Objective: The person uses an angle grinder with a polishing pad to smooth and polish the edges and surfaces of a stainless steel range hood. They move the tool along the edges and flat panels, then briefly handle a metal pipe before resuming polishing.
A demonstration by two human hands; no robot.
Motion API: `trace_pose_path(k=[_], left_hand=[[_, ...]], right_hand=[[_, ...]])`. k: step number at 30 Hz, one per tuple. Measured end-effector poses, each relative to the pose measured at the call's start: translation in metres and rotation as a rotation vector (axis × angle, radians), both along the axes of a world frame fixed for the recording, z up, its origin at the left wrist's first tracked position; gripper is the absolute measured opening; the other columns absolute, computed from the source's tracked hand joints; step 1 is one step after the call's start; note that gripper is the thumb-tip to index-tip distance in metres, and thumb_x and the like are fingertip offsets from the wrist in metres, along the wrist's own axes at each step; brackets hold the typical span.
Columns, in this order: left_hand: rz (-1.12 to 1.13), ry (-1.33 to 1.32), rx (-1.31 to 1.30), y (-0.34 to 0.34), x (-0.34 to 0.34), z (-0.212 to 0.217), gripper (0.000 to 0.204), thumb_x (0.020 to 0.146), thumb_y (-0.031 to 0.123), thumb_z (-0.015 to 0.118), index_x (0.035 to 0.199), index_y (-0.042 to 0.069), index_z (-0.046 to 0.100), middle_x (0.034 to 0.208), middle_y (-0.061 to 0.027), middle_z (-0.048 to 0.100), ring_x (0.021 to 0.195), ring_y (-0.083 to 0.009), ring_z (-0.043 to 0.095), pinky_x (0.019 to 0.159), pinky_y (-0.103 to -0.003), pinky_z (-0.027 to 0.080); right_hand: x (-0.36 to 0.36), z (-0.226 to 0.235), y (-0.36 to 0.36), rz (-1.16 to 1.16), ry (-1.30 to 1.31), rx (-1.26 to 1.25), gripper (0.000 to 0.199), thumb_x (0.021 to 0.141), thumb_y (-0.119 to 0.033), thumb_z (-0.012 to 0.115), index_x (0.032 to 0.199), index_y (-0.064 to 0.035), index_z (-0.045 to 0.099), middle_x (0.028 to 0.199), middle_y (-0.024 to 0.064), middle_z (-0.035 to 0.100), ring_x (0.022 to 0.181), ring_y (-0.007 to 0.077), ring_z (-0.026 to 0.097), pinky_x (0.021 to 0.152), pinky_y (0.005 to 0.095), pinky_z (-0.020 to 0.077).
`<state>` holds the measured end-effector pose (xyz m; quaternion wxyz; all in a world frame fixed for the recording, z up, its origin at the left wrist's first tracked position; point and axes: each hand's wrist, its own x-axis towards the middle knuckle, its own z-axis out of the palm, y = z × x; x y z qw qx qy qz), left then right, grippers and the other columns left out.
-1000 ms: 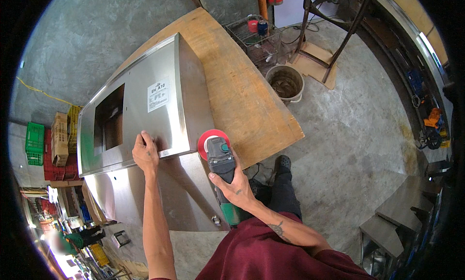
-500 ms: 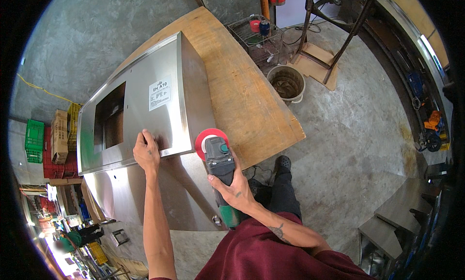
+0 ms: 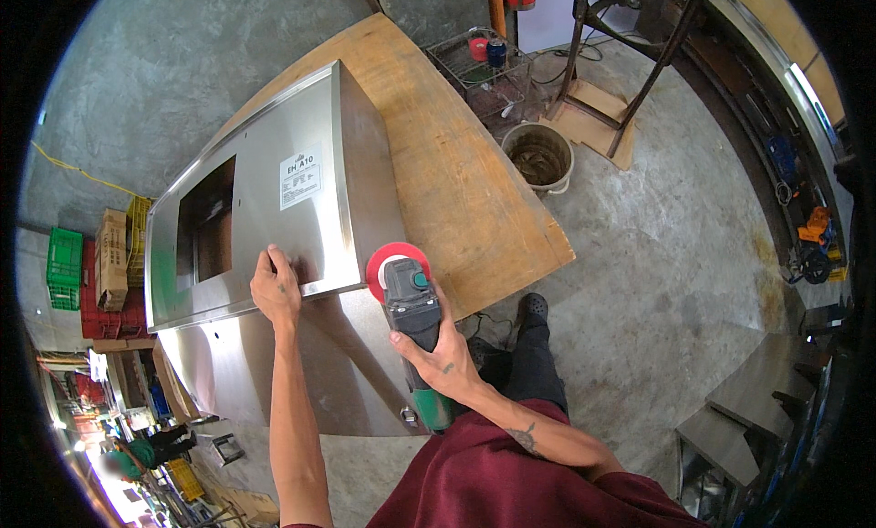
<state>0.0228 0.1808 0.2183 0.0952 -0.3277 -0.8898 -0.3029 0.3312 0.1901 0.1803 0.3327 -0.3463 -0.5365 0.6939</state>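
A stainless steel box [image 3: 260,140] with a rectangular opening [image 3: 208,219] and a white label [image 3: 300,177] lies on a wooden board. Its lid or front panel [image 3: 301,373] slopes down toward me. My right hand [image 3: 445,353] is wrapped round an angle grinder [image 3: 415,320], dark grey with a green rear end. The grinder's red-rimmed disc [image 3: 409,251] is by the box's near right corner; whether it touches cannot be made out. On the box's top face, near the front edge, my left hand [image 3: 276,286] rests with curled fingers. Anything inside those fingers is hidden.
The wooden board [image 3: 456,190] reaches out to the right of the box. Beyond it stand a muddy bucket [image 3: 538,157], a wire rack [image 3: 474,58] and a dark metal frame [image 3: 598,99]. Crates and a cardboard box [image 3: 111,259] are at left. Metal sheets [image 3: 753,409] lie at lower right.
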Motion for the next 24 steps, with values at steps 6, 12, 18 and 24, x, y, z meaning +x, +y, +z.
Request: trace_pose_path(k=[6, 12, 18, 24], left_hand=[[0.025, -0.034, -0.010, -0.001, -0.001, 0.000, 0.056, 0.117, 0.041, 0.053, 0.083, -0.001, 0.066, 0.070, -0.0151, 0.068, 0.063, -0.0294, 0.063, 0.070, -0.046, 0.051], [0.014, -0.010, -0.011, 0.001, -0.003, -0.003, 0.055, 0.117, 0.041, 0.052, 0.084, -0.001, 0.067, 0.071, -0.0155, 0.069, 0.063, -0.0296, 0.064, 0.070, -0.046, 0.052], [0.009, -0.010, -0.021, -0.003, -0.009, -0.006, 0.055, 0.118, 0.041, 0.053, 0.084, 0.000, 0.068, 0.071, -0.0151, 0.069, 0.063, -0.0293, 0.064, 0.069, -0.046, 0.052], [0.022, 0.003, -0.004, -0.003, -0.005, -0.003, 0.057, 0.118, 0.042, 0.053, 0.082, 0.000, 0.065, 0.069, -0.0147, 0.068, 0.062, -0.0288, 0.063, 0.068, -0.046, 0.051]], right_hand=[[0.003, 0.003, 0.000, 0.037, -0.013, -0.120, 0.105, 0.105, -0.041, 0.080, 0.176, 0.0017, 0.015, 0.147, 0.0250, 0.064, 0.136, 0.0328, 0.066, 0.119, 0.0461, 0.0495], [0.005, 0.009, 0.002, 0.021, -0.018, -0.029, 0.108, 0.104, -0.042, 0.080, 0.176, 0.0032, 0.014, 0.145, 0.0279, 0.066, 0.135, 0.0355, 0.068, 0.117, 0.0457, 0.0511], [0.006, 0.009, 0.003, 0.034, -0.028, -0.040, 0.110, 0.104, -0.042, 0.081, 0.176, 0.0046, 0.011, 0.142, 0.0301, 0.067, 0.132, 0.0381, 0.070, 0.116, 0.0468, 0.0525], [0.006, 0.001, 0.002, 0.045, -0.067, -0.081, 0.108, 0.104, -0.042, 0.080, 0.176, 0.0030, 0.014, 0.145, 0.0266, 0.066, 0.134, 0.0355, 0.068, 0.117, 0.0477, 0.0517]])
